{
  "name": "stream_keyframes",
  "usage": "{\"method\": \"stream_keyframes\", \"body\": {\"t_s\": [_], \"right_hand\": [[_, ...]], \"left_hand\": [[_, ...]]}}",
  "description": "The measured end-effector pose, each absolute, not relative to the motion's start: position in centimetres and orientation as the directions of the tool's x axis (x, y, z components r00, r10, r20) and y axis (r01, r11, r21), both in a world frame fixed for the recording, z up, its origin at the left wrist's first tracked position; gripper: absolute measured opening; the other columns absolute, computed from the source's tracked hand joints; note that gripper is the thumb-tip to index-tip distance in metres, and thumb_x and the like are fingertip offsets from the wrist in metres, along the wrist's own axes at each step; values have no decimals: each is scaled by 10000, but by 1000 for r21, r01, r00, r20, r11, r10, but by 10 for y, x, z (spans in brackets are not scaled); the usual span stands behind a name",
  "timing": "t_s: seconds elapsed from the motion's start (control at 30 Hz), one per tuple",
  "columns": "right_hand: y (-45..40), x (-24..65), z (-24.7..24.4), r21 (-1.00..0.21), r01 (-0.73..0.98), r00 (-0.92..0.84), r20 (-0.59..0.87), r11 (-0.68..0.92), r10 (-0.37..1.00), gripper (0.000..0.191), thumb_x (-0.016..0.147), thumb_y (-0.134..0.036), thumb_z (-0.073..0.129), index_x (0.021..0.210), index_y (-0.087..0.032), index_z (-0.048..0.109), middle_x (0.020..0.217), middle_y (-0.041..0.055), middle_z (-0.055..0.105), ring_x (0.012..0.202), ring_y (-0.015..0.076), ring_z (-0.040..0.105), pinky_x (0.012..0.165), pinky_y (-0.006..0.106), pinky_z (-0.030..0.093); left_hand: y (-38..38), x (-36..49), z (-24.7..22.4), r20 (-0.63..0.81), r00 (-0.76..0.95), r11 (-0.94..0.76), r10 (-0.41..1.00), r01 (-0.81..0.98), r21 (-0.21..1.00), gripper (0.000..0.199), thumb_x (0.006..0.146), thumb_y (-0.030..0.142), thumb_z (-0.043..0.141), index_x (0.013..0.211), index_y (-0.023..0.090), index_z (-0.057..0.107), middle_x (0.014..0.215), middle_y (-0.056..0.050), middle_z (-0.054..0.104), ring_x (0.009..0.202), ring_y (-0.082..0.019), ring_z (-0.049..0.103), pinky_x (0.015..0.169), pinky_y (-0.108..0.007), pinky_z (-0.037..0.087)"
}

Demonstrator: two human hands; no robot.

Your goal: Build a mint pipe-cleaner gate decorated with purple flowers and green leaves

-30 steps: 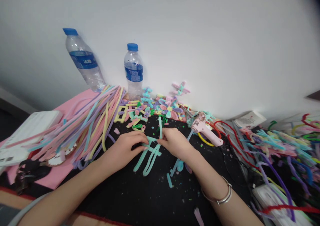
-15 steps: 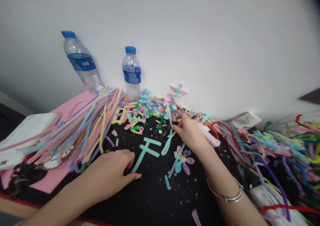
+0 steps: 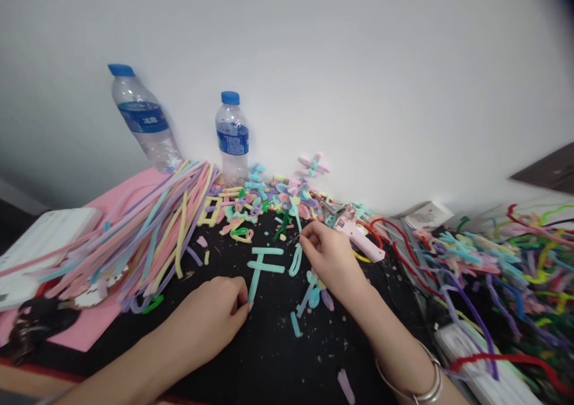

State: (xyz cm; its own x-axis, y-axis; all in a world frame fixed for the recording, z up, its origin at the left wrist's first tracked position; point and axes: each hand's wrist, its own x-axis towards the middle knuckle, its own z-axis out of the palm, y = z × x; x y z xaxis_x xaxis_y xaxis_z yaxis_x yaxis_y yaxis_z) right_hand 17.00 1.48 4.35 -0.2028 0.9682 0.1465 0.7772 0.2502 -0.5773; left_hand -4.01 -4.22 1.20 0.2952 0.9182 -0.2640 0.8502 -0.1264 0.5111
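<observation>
A mint-green pipe cleaner piece shaped like an F [image 3: 266, 267] lies on the black mat [image 3: 269, 363]. My left hand [image 3: 215, 309] is closed, thumb and forefinger pinching the bottom of its stem. To the right, my right hand [image 3: 329, 252] pinches a mint-green pipe cleaner bent into a narrow loop [image 3: 295, 261], whose straight end points up toward the pile. Beneath that hand, partly covered, is a pastel pipe cleaner flower [image 3: 327, 300] with a mint stem strip. A short mint-green strip [image 3: 296, 325] rests just below it.
Long pastel pipe cleaners [image 3: 170, 225] lie on pink paper at left. Two water bottles [image 3: 232, 136] stand by the wall, behind small pipe cleaner pieces [image 3: 242, 210]. A pink glue gun [image 3: 365, 243] lies beyond my right hand. Colourful pipe cleaners [image 3: 493, 255] crowd the right side.
My left thumb and forefinger have closed on the F's stem, and the F has turned more upright. My right hand has shifted lower with the loop, partly covering the flower.
</observation>
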Motion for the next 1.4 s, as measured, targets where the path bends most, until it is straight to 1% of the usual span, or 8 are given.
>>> {"method": "stream_keyframes", "body": {"t_s": [0.13,0.27,0.33,0.47,0.6,0.9,1.17,1.4], "right_hand": [[-5,172,37,-665,726,-171,71,175,983,164,816,-209,491,657,-190,525,481,-34,522,450,103,471,482,214,324],[-23,160,20,-864,488,-293,-295,-123,910,168,816,-272,484,690,-184,550,470,-42,546,352,72,409,371,179,298],[-27,151,12,-907,326,-340,-377,-268,862,178,821,-335,482,747,-186,546,496,-53,551,312,63,380,312,169,264],[-27,144,5,-953,51,-272,-300,-297,915,219,786,-353,536,654,-188,475,459,-77,491,295,48,348,295,159,248],[-24,150,6,-973,-64,-120,-211,-220,970,233,765,-309,586,618,-181,459,446,-87,452,343,34,304,350,158,234],[-22,158,6,-990,-5,-28,-137,-138,990,262,757,-327,601,589,-179,465,446,-84,395,414,55,292,409,192,205],[-19,163,5,-977,137,-39,-172,-165,984,264,765,-302,561,562,-190,433,437,-87,356,408,58,251,391,198,171],[-21,164,6,-980,97,-70,-179,-172,981,279,781,-314,554,565,-192,427,431,-89,362,396,56,258,388,195,178]], "left_hand": [[-38,-40,14,-289,334,-85,897,772,630,184,807,253,452,688,190,576,572,7,588,512,-153,564,488,-230,330],[-39,-34,22,-237,343,-99,909,730,676,170,839,240,415,730,191,536,615,16,589,504,-142,576,504,-229,368],[-40,-27,25,-163,351,-161,922,731,663,144,841,223,425,744,198,528,676,3,607,592,-156,598,539,-234,384],[-40,-13,25,-39,397,-288,917,726,625,133,856,207,440,753,205,525,723,-2,609,681,-164,587,573,-237,388],[-33,-5,22,49,462,-405,886,717,567,131,879,258,467,799,194,549,755,-7,613,661,-153,578,568,-235,391],[-11,-2,0,335,661,-741,672,597,308,281,951,236,369,790,152,584,693,-24,620,623,-155,603,572,-256,420],[-2,-6,-6,401,821,-898,408,439,14,304,952,160,326,763,135,563,646,-38,599,549,-164,573,499,-266,410],[1,-9,1,508,730,-885,457,432,175,271,948,237,390,790,147,592,646,-21,625,583,-121,599,561,-209,459]]}}
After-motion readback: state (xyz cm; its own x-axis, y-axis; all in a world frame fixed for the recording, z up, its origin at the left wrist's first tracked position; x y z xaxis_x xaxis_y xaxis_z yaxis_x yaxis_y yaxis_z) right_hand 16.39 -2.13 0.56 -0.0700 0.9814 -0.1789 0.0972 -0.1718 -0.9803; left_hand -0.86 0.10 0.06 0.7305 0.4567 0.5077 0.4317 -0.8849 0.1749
